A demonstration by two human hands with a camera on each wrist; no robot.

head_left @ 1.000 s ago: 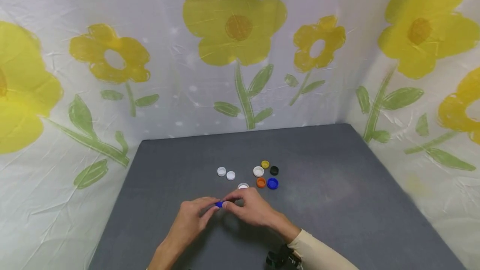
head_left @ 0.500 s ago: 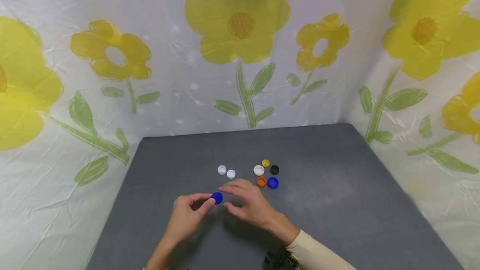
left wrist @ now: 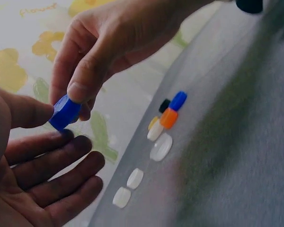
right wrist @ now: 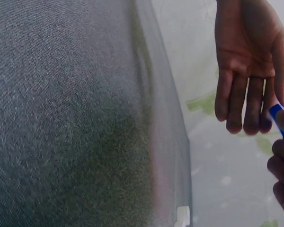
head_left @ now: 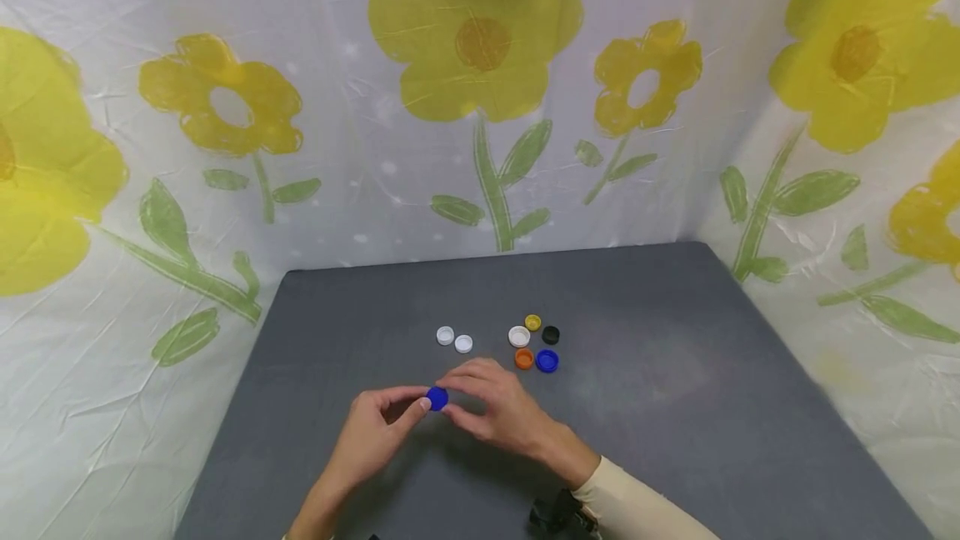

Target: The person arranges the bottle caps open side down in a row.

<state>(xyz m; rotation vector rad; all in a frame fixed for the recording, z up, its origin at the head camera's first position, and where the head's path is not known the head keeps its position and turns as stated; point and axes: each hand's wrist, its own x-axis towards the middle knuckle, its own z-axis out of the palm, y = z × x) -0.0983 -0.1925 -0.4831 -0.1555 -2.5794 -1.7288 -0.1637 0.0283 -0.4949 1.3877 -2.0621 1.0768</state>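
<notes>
A small blue cap (head_left: 437, 397) is held just above the grey table (head_left: 675, 373) between my two hands. My right hand (head_left: 454, 394) pinches it between thumb and fingers, plain in the left wrist view at the blue cap (left wrist: 65, 112). My left hand (head_left: 415, 408) lies palm up with its fingers (left wrist: 52, 161) straight, and only its thumb touches the cap's side. In the right wrist view the left hand's fingers (right wrist: 239, 101) hang straight beside the blue cap (right wrist: 276, 118).
Behind the hands lie two white caps (head_left: 446, 335) (head_left: 463, 343) and a cluster: white (head_left: 519, 336), yellow (head_left: 532, 322), black (head_left: 551, 334), orange (head_left: 523, 358), blue (head_left: 547, 361). Another white cap (left wrist: 161, 146) lies nearer. Flower-print cloth (head_left: 480, 148) walls the table.
Half a second ago the left hand pinched the blue cap while the right hand hovered open. Now the right fingers have closed on it and the left fingers have straightened.
</notes>
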